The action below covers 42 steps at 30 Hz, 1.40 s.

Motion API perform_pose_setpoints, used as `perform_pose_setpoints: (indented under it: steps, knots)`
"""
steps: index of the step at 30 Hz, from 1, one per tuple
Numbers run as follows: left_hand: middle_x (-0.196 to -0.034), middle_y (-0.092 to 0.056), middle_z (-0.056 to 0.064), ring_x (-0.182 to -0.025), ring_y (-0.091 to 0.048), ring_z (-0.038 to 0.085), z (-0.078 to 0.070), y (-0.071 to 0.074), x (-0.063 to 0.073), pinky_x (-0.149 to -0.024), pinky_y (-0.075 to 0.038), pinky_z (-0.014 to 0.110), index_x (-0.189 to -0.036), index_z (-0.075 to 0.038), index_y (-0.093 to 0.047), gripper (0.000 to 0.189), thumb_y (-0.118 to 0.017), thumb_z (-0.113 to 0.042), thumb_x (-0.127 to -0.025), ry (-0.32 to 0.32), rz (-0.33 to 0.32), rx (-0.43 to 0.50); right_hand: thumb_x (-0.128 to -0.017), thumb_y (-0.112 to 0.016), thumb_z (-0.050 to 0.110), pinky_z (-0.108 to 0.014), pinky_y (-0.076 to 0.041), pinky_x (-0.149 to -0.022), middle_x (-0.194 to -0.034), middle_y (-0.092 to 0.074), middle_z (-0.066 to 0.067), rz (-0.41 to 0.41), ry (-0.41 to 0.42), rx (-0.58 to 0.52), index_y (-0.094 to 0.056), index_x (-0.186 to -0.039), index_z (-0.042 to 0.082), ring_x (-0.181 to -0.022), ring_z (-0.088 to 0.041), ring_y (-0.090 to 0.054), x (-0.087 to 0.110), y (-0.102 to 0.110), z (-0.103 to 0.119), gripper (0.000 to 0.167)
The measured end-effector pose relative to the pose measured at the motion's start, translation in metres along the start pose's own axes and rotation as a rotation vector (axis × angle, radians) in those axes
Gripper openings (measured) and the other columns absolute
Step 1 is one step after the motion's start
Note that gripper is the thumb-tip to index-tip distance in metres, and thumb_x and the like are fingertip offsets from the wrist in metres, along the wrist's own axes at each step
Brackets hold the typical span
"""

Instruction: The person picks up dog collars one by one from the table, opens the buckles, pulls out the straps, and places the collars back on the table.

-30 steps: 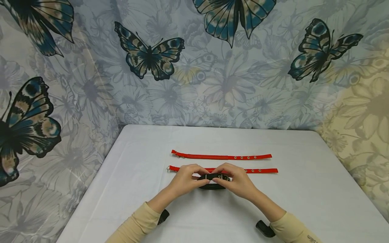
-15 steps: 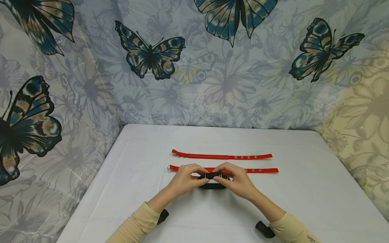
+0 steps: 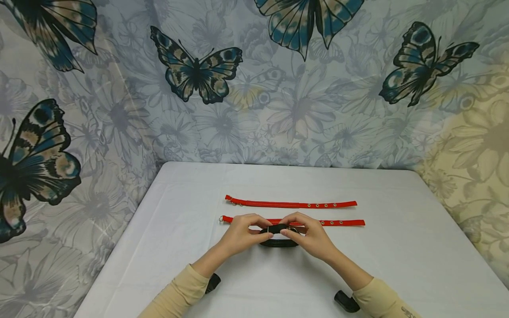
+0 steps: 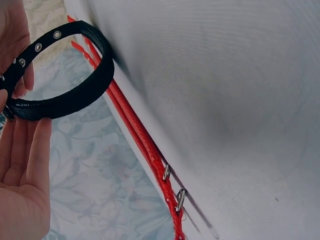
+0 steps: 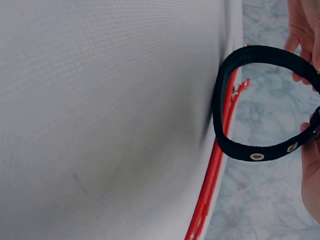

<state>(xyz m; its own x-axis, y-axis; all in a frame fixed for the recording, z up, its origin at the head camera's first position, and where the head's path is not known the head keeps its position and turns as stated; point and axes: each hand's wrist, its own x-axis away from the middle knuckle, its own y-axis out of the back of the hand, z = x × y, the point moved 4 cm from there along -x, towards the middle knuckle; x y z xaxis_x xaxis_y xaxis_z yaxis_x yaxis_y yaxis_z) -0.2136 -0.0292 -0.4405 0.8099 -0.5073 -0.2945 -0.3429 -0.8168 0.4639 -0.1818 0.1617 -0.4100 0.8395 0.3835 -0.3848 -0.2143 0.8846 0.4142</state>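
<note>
A black collar (image 3: 279, 243), bent into a ring, is held up in front of me with its buckle section between my two hands. My left hand (image 3: 243, 232) pinches it from the left, thumb toward me and fingers behind. From the right, my right hand (image 3: 311, 234) pinches the overlapping strap the same way. Metal eyelets show along the strap of the collar (image 5: 270, 153) in the right wrist view. In the left wrist view, the fingers (image 4: 35, 150) of the left hand support the collar's underside near the buckle, which is partly hidden by fingers.
Two red collars (image 3: 274, 204) lie stretched out side by side behind my hands, with D-rings at the left and eyelets at the right. My hands partly cover the nearer red collar (image 3: 346, 223). A white cloth (image 3: 191, 190) covers the table. Butterfly-patterned fabric (image 3: 298, 123) stands behind it.
Between my hands, the black collar's strap has shifted slightly, and fewer of its metal fittings show beside my right thumb. Both hands stay nearly in place. The red collars lie as before.
</note>
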Motion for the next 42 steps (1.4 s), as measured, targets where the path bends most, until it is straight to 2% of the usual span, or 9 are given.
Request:
perform_pose_setpoints:
  steps: [3, 8, 10, 12, 17, 23, 28, 36, 42]
  knots:
    - [-0.099, -0.070, -0.003, -0.094, -0.066, 0.010, 0.001, 0.001, 0.000, -0.076, -0.056, 0.023, -0.103, -0.011, -0.073, 0.021, -0.078, -0.015, -0.084, 0.003, -0.004, 0.007, -0.087, -0.070, -0.002, -0.038, -0.056, -0.083, -0.102, -0.067, -0.010, -0.002, -0.006, -0.032, -0.066, -0.103, 0.001, -0.091, -0.018, -0.063, 0.000, -0.001, -0.002, 0.017]
    - [-0.099, -0.070, -0.002, -0.095, -0.067, 0.012, 0.003, 0.001, 0.000, -0.077, -0.057, 0.026, -0.103, -0.009, -0.073, 0.021, -0.079, -0.014, -0.083, 0.010, -0.012, 0.027, -0.088, -0.068, -0.002, -0.033, -0.056, -0.082, -0.104, -0.065, -0.011, -0.007, -0.039, -0.117, -0.065, -0.106, 0.003, -0.093, -0.019, -0.065, 0.001, -0.002, -0.023, 0.018]
    - [-0.099, -0.071, -0.002, -0.095, -0.067, 0.012, 0.004, 0.002, 0.000, -0.077, -0.057, 0.025, -0.102, -0.008, -0.073, 0.021, -0.079, -0.014, -0.083, 0.011, -0.020, 0.029, -0.089, -0.067, -0.003, -0.032, -0.057, -0.081, -0.105, -0.064, -0.012, -0.002, -0.047, -0.141, -0.064, -0.106, 0.002, -0.094, -0.022, -0.066, 0.001, -0.002, -0.024, 0.018]
    - [-0.098, -0.070, -0.001, -0.095, -0.067, 0.012, 0.005, 0.002, 0.001, -0.076, -0.056, 0.025, -0.101, -0.008, -0.072, 0.019, -0.079, -0.013, -0.083, 0.009, -0.031, 0.027, -0.089, -0.066, -0.005, -0.033, -0.057, -0.081, -0.104, -0.063, -0.015, 0.003, -0.055, -0.145, -0.063, -0.105, -0.002, -0.094, -0.022, -0.066, -0.001, -0.001, -0.014, 0.017]
    - [-0.098, -0.069, -0.002, -0.094, -0.067, 0.011, 0.004, 0.001, 0.002, -0.075, -0.056, 0.024, -0.098, -0.009, -0.072, 0.017, -0.078, -0.012, -0.083, 0.011, -0.037, 0.017, -0.087, -0.070, -0.003, -0.039, -0.057, -0.082, -0.102, -0.066, -0.012, 0.022, -0.024, -0.038, -0.066, -0.104, -0.001, -0.096, -0.022, -0.065, -0.003, 0.001, 0.000, 0.018]
    - [-0.097, -0.069, -0.005, -0.092, -0.067, 0.012, 0.003, 0.002, 0.003, -0.075, -0.057, 0.025, -0.100, -0.012, -0.073, 0.018, -0.079, -0.009, -0.083, 0.028, -0.047, 0.036, -0.083, -0.076, 0.003, -0.038, -0.056, -0.084, -0.107, -0.067, -0.005, 0.062, 0.034, 0.121, -0.067, -0.108, 0.006, -0.098, -0.023, -0.066, -0.004, 0.004, -0.015, 0.027]
    - [-0.095, -0.070, -0.005, -0.091, -0.067, 0.014, 0.003, 0.003, 0.003, -0.074, -0.057, 0.026, -0.100, -0.012, -0.073, 0.019, -0.079, -0.010, -0.082, 0.041, -0.054, 0.051, -0.083, -0.078, 0.011, -0.033, -0.054, -0.088, -0.109, -0.066, 0.006, 0.079, 0.050, 0.221, -0.068, -0.110, 0.017, -0.100, -0.015, -0.065, -0.004, 0.009, -0.021, 0.029]
    - [-0.096, -0.070, -0.005, -0.090, -0.066, 0.014, 0.000, 0.002, 0.003, -0.076, -0.058, 0.032, -0.102, -0.012, -0.073, 0.021, -0.080, -0.012, -0.082, 0.028, -0.049, 0.037, -0.084, -0.078, 0.015, -0.030, -0.055, -0.085, -0.106, -0.065, 0.010, 0.071, 0.059, 0.249, -0.069, -0.106, 0.019, -0.097, -0.012, -0.065, -0.004, 0.010, -0.017, 0.025]
    - [-0.102, -0.070, -0.009, -0.093, -0.065, 0.010, -0.002, 0.001, 0.003, -0.077, -0.058, 0.033, -0.106, -0.016, -0.072, 0.024, -0.079, -0.018, -0.084, 0.016, -0.071, 0.016, -0.085, -0.078, 0.018, -0.028, -0.055, -0.084, -0.104, -0.065, 0.010, 0.051, 0.048, 0.236, -0.069, -0.104, 0.019, -0.094, -0.011, -0.065, -0.004, 0.009, -0.017, 0.021]
